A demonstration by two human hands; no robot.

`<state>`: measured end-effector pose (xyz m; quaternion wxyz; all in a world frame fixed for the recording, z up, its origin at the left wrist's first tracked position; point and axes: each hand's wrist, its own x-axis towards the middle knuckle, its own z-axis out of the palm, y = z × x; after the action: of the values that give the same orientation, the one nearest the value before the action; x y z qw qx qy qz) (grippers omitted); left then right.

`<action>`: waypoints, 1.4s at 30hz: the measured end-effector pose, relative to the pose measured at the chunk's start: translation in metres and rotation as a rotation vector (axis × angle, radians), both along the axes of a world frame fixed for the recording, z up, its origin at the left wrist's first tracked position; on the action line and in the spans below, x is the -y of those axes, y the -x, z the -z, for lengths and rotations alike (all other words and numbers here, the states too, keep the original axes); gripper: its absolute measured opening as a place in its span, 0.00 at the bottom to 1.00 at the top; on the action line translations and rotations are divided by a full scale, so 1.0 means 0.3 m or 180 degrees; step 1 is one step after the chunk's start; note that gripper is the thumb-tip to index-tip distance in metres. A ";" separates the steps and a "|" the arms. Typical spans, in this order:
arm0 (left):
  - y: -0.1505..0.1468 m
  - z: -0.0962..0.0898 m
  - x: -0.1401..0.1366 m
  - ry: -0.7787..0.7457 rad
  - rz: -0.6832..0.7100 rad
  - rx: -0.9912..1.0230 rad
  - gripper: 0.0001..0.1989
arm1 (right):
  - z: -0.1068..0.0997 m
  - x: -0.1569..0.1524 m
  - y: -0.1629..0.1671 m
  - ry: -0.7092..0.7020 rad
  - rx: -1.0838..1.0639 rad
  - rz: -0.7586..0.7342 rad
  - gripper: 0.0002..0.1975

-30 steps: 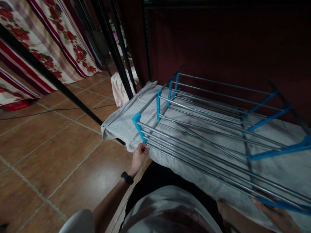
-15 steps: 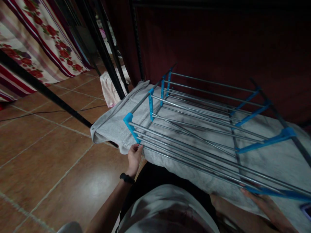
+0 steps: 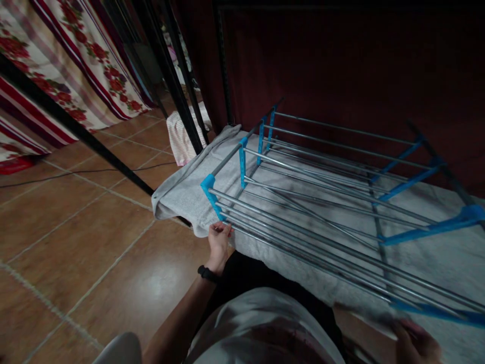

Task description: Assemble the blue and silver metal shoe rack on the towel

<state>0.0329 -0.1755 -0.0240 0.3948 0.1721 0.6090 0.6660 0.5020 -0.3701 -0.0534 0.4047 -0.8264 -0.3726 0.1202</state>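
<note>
A metal rack (image 3: 303, 212) of thin tubes with blue plastic brackets lies over a grey blanket in front of me. My left hand (image 3: 220, 238) is closed on its near left corner, where the lowest tube meets a blue bracket (image 3: 214, 197); the fingertips are partly hidden there. A dark band is on that wrist. Low at the right, my right hand (image 3: 417, 341) is apart from the rack, just below the blue bracket at the near right (image 3: 435, 309). It is smeared by motion, so its fingers do not show clearly.
The grey blanket (image 3: 185, 189) hangs over the left edge of the surface. Black metal posts (image 3: 166, 76) and a slanting black bar (image 3: 94, 144) stand left. Beyond are a floral curtain (image 3: 87, 55), a pink-striped cloth (image 3: 184, 139) and a cable (image 3: 91, 171) on tiles. A dark red panel (image 3: 341, 76) rises behind.
My right hand has come off the rack's near right end and moved down toward me. My left hand keeps its hold at the left corner. The whole view has shifted slightly.
</note>
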 end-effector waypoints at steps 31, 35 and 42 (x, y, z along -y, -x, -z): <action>-0.008 0.015 -0.017 -0.0244 0.0357 -0.0224 0.16 | -0.071 -0.548 0.837 0.0570 0.2279 -0.3440 0.18; -0.004 0.023 -0.021 -0.0202 0.0341 -0.0239 0.15 | -0.069 -0.550 0.834 0.0476 0.2258 -0.3455 0.18; -0.003 0.019 -0.022 -0.0101 0.0203 -0.0125 0.18 | -0.063 -0.551 0.837 0.0509 0.2276 -0.3458 0.18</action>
<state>0.0339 -0.1688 -0.0296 0.4010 0.2107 0.6002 0.6592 0.2510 -0.2049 -0.0344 0.0748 -0.5371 -0.8385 0.0527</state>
